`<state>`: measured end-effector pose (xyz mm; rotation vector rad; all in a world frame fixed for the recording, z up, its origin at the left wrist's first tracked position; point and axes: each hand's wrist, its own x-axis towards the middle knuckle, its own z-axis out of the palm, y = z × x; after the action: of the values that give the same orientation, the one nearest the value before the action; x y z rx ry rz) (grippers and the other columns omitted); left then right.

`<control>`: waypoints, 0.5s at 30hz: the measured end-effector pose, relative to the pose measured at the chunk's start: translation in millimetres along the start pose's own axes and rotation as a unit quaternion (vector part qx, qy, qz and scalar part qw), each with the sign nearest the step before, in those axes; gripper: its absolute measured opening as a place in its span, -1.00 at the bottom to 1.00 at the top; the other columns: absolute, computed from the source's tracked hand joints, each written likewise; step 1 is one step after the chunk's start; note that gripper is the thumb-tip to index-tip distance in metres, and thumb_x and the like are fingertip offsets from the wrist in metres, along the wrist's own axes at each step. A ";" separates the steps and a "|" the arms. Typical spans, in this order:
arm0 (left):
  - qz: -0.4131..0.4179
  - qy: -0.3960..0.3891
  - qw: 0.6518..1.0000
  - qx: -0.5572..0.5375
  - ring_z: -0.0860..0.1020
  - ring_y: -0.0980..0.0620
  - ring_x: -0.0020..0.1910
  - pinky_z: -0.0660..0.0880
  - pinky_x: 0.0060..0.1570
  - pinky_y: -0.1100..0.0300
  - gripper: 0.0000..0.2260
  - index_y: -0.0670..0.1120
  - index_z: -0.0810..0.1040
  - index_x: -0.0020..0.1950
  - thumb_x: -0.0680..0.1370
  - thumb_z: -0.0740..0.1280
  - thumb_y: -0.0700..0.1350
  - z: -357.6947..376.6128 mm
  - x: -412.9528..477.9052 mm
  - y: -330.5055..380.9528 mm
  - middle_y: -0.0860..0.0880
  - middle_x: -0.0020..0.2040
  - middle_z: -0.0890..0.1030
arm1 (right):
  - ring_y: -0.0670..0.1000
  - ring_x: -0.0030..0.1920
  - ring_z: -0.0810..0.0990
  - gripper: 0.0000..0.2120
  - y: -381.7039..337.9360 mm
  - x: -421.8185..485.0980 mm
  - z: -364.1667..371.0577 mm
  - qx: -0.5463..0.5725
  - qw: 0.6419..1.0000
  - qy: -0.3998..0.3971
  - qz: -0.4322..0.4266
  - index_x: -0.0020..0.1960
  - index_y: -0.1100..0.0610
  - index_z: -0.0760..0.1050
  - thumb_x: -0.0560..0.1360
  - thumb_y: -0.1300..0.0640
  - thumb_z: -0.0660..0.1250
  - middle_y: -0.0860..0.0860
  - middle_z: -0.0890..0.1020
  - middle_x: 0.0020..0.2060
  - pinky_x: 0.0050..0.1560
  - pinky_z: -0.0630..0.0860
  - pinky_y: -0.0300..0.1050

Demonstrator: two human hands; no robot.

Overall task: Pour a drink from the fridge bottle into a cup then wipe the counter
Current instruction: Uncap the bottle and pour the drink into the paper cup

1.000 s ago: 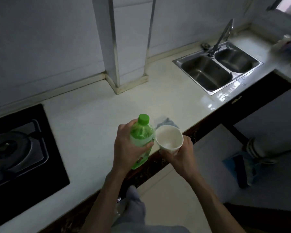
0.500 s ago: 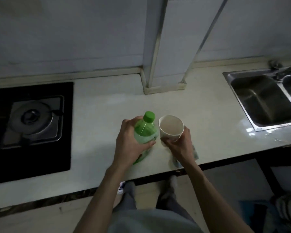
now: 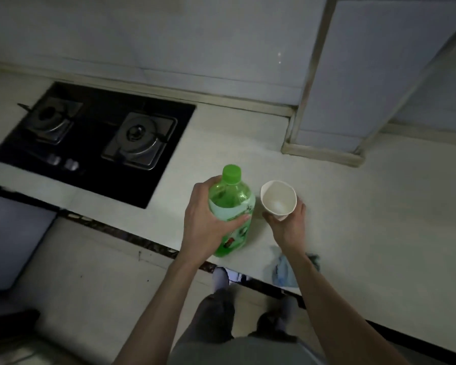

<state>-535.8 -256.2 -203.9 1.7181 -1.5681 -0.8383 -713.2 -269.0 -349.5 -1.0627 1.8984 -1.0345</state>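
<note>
My left hand (image 3: 204, 219) grips the capped green bottle (image 3: 231, 206) upright; my right hand (image 3: 287, 222) holds the empty paper cup (image 3: 278, 197) beside it on the counter (image 3: 366, 206), ready for pouring.

Shot from one wide-angle camera worn on the head. Looking forward and steeply down across the table (image 3: 353, 206) toward the tiled wall (image 3: 169, 35). Close in, above the table's near edge: left hand (image 3: 200, 222) on the bottle (image 3: 232, 198) and right hand (image 3: 287, 227) on the cup (image 3: 278, 198) near mid-frame, hob (image 3: 95, 138) upper left, floor (image 3: 90, 285) and legs (image 3: 216, 312) below.
</note>
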 end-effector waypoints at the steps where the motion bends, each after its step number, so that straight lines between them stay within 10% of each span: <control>1: -0.003 0.005 1.000 0.000 0.46 0.21 0.13 0.41 0.13 0.29 -0.27 0.09 0.39 0.32 0.23 0.64 0.01 -0.1 -1.7 1.5 0.12 0.17 0.46 | 0.13 0.22 0.47 -0.22 0.5 1.8 -0.2 0.000 1.000 -0.001 0.003 0.41 0.18 0.31 0.28 0.20 0.60 0.13 0.42 0.27 0.06 0.31 -0.25; 9: 0.004 -0.021 1.000 -0.007 0.48 0.20 0.14 0.44 0.10 0.31 -0.27 0.09 0.40 0.31 0.22 0.64 0.02 2.7 10.8 1.4 0.14 0.18 0.46 | 0.13 0.40 0.31 -0.20 -1.7 -2.7 -24.9 -0.042 0.999 0.006 0.029 0.52 0.16 0.17 0.37 0.35 0.42 0.14 0.30 0.40 0.35 0.31 -0.06; 15: 0.037 -0.057 0.997 -0.021 0.43 0.30 0.10 0.35 0.02 0.56 -0.29 0.16 0.38 0.28 0.22 0.64 0.00 5.8 31.3 4.4 0.17 0.14 0.44 | 0.07 -0.10 0.57 -0.84 -75.4 -3.8 -73.4 -0.006 0.982 0.186 -0.019 0.04 0.15 0.55 0.50 0.13 0.29 0.03 0.58 -0.07 -0.03 0.58 0.08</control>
<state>-540.7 -288.0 -204.6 1.5967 -1.6668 -0.9393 -750.6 -269.5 -251.1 -0.9638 2.1853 -1.3184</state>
